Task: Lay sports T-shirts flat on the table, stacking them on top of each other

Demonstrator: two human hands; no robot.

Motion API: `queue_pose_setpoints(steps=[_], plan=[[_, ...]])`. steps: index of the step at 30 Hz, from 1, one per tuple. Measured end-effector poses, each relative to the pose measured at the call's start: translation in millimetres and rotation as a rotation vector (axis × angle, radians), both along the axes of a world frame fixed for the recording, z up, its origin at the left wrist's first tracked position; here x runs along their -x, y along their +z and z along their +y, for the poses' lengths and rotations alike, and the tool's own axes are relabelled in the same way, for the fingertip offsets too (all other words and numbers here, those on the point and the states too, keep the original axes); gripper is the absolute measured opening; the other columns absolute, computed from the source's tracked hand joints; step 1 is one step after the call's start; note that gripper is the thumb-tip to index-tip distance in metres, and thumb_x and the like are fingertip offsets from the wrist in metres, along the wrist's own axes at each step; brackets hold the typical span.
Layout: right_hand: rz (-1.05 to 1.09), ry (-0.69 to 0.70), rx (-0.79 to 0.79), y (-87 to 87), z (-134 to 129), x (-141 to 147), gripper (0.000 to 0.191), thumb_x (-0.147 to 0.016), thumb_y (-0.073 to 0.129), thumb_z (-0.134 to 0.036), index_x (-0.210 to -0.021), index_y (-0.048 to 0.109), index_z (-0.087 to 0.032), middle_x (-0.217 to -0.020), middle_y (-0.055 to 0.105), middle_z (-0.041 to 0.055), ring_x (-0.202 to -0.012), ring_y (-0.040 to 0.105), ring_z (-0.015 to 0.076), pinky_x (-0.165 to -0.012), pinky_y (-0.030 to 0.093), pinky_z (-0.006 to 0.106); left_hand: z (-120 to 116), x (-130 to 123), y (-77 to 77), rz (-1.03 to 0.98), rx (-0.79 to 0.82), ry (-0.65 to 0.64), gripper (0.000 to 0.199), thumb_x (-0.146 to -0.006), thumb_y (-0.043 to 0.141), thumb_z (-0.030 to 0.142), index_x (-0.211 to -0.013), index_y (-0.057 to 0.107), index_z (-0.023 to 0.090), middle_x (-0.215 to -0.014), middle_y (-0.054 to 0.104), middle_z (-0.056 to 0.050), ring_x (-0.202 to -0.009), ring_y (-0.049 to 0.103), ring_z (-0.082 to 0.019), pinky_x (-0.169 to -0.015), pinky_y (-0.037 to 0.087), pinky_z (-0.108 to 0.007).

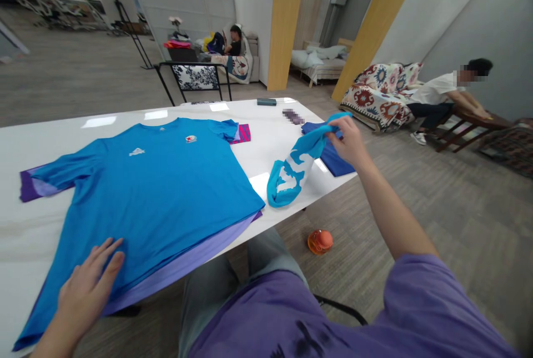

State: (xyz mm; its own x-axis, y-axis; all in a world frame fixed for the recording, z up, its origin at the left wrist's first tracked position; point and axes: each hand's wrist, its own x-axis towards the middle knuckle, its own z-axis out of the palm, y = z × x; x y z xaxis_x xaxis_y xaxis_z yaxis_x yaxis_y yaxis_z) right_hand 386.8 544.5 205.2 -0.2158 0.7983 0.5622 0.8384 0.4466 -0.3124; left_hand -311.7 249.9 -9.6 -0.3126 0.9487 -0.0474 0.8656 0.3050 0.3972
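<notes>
A blue T-shirt [162,180] lies spread face up on the white table, with small logos on its chest. Beneath it a lilac garment [200,247] shows along the hem, and purple and pink edges stick out at the sleeves. My left hand [89,280] rests on the lower left of the T-shirt, fingers stretched out. My right hand [347,139] pinches one end of a bunched turquoise cloth with white print [295,166], lifted at the right end of the table; its lower end hangs at the tabletop. Behind it lies a folded dark blue garment [335,158].
On the white table [250,166] a dark case [266,102] lies by the far edge, near a blurred item [293,116]. A black-framed chair [195,77] stands behind. An orange object [320,241] is on the floor. Two people sit farther off, one at right, one at back.
</notes>
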Motion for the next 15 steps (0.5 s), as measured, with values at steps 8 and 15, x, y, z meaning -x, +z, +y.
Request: queue_pose_setpoints(steps=[8,15], plan=[[0.08,0.371,-0.649,187.3,-27.8,144.4,0.026,-0.115,0.061,-0.039,-0.125,0.067,-0.016,-0.123,0.062,0.003,-0.125,0.064,0.0142,-0.112,0.057,0.031,60.5,-212.6,118.2,-0.601,-0.216,-0.363,0.063,-0.11,0.055,0.07,-0.163,0.052,0.037,-0.16,0.064,-0.011,-0.14,0.069,-0.033,-0.118,0.059,-0.054],[0.049,0.214,-0.801,293.1,-51.8,210.5,0.083,-0.104,0.04,-0.064,-0.136,0.068,0.006,-0.124,0.071,0.0097,-0.139,0.067,0.0298,-0.116,0.045,0.047,109.7,-328.7,151.4,-0.555,-0.584,-0.447,0.13,-0.078,0.1,0.062,-0.179,0.026,0.027,-0.177,0.04,-0.024,-0.157,0.053,-0.046,-0.124,0.053,-0.065]])
